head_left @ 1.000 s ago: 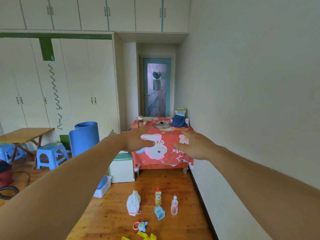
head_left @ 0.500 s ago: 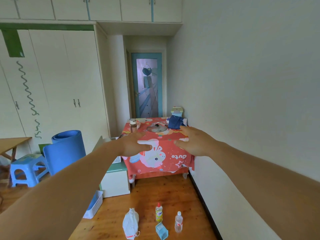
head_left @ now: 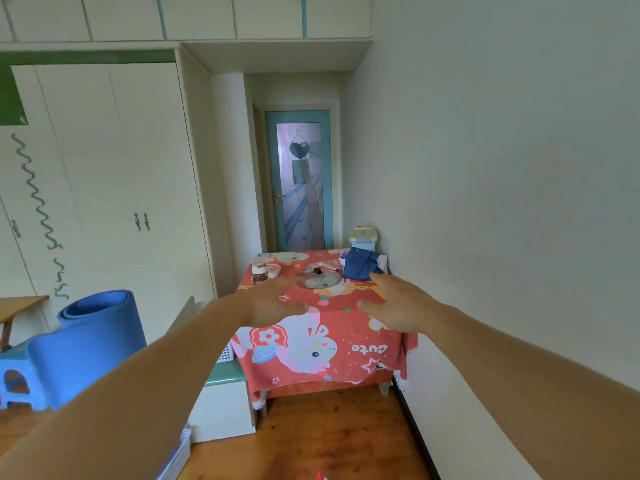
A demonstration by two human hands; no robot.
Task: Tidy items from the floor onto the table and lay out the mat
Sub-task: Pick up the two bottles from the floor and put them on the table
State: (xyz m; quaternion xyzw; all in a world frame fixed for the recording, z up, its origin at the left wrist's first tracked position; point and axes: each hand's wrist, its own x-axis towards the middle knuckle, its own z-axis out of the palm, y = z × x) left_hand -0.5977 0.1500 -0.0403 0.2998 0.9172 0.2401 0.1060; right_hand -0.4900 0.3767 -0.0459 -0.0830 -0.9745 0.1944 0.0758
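Note:
Both my arms stretch forward, palms down, in front of the table (head_left: pixel 367 344) with its red cartoon tablecloth. My left hand (head_left: pixel 273 303) and my right hand (head_left: pixel 398 306) are open and hold nothing. On the table stand a brown jar (head_left: pixel 259 273), a glass pot lid (head_left: pixel 318 279), a dark blue cloth (head_left: pixel 360 265) and a pale box (head_left: pixel 363 234). A rolled blue mat (head_left: pixel 90 344) stands on the floor at the left. Of the floor items only a red bottle cap (head_left: pixel 319 475) shows at the bottom edge.
A white cabinet with a green top (head_left: pixel 221 407) stands left of the table, a white basket (head_left: pixel 180 452) below it. A blue stool (head_left: pixel 15 379) and a wooden table (head_left: pixel 17 303) are at far left. Wardrobes line the left wall; a glass door (head_left: pixel 300 181) is behind.
The view has tilted up and drawn closer to the table. The floor items have slipped out of the bottom of the frame. Both hands stay open and outstretched.

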